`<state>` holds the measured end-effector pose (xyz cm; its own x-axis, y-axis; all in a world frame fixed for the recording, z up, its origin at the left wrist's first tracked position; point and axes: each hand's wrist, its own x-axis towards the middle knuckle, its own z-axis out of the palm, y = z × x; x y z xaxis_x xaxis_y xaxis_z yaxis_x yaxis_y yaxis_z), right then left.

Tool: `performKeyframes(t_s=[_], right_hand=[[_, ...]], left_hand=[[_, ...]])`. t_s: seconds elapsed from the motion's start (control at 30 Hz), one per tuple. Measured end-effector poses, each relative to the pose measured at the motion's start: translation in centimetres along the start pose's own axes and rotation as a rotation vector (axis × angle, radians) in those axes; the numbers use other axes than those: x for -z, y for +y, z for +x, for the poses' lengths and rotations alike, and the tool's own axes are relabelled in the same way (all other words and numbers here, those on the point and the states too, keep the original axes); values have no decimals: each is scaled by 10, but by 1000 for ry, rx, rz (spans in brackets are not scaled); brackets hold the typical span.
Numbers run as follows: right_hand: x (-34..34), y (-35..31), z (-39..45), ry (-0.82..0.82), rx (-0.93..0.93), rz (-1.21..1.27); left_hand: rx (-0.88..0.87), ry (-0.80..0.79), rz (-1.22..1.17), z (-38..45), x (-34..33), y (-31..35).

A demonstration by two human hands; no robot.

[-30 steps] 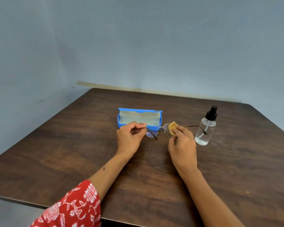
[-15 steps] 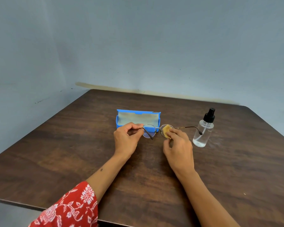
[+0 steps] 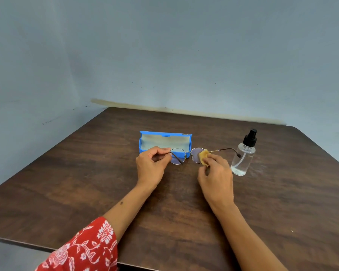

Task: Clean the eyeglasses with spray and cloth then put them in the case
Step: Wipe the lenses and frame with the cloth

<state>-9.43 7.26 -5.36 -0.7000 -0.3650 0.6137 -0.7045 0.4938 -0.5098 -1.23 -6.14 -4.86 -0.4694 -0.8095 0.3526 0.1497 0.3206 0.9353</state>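
Above the bench [image 3: 86, 184], the left hand [image 3: 152, 166] pinches the eyeglasses [image 3: 186, 156] at one lens rim while the right hand [image 3: 216, 176] pinches a yellow cloth [image 3: 204, 156] against the other lens.

On the table [image 3: 86, 192], the open case [image 3: 164, 141] lies behind the eyeglasses [image 3: 186, 156], which the left hand [image 3: 152, 166] holds at their left end and the right hand [image 3: 216, 177] meets with a cloth [image 3: 204, 156] at the right lens. The spray bottle [image 3: 243, 155] stands upright to the right.
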Motion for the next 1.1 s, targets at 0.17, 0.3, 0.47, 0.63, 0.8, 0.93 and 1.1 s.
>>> performKeyframes(t_s=[0.17,0.3,0.47,0.63,0.8,0.93,1.1], right_hand=[[-1,-1,-1,-5,-2,19],[0,3,1,-13,10,-13],[-3,2,0,-16,84,57],[4,13,6,113,-281,236],[11,14,10,112,-369,436],[10,9,9,88,-303,626],[7,12,9,75,-168,570]], left_hand=[[19,18,-12,1,0,-1],[13,22,-5,1,0,1],[16,53,11,1,1,3],[60,83,-43,5,5,4],[113,15,-139,7,8,5],[140,-14,-166,7,9,6],[191,-41,-226,6,10,10]])
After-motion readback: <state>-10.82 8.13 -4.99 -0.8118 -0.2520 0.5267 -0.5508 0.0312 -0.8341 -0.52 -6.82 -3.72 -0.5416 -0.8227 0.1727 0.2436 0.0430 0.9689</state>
